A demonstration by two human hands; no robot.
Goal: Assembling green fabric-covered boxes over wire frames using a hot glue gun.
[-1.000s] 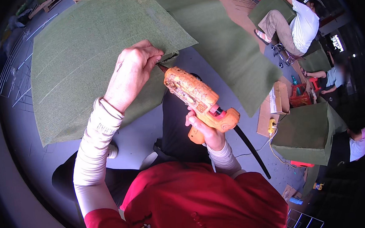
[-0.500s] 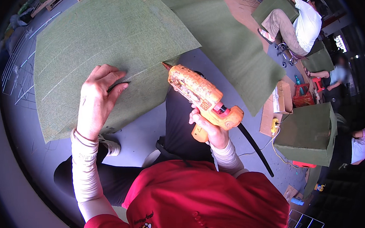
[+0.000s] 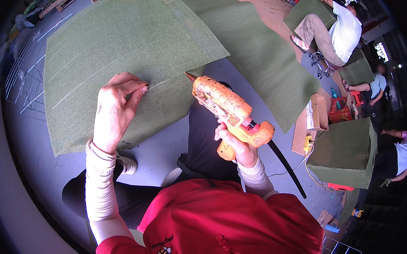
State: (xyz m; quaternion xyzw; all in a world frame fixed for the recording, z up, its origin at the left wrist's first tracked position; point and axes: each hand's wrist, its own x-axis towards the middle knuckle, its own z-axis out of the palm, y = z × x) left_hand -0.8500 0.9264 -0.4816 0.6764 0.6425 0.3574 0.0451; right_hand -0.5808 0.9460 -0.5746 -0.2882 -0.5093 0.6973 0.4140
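Green woven fabric (image 3: 124, 43) spreads in front of me, its near part bending downward along a ridge. At that ridge my left hand (image 3: 116, 102) pinches with thumb and forefinger, closed on the fabric's edge as far as I can see. My right hand (image 3: 239, 145) is wrapped round the handle of an orange hot glue gun (image 3: 223, 100), worn and crusted with residue on its barrel. The nozzle points up and left, close to the ridge, a little right of my left fingertips. A long black glue stick (image 3: 287, 168) sticks out from the gun's rear.
More green sheet (image 3: 255, 54) lies on the grey floor to the right. Beyond it are a green-covered box (image 3: 342, 149), a cardboard box (image 3: 317, 112) and a yellow power socket (image 3: 308, 143) with a cord. White wire racks (image 3: 25, 68) stand at left. Several people work at right.
The thumb and forefinger of my left hand have closed together at the ridge, a little further right. The glue gun has shifted slightly right and down with my right hand.
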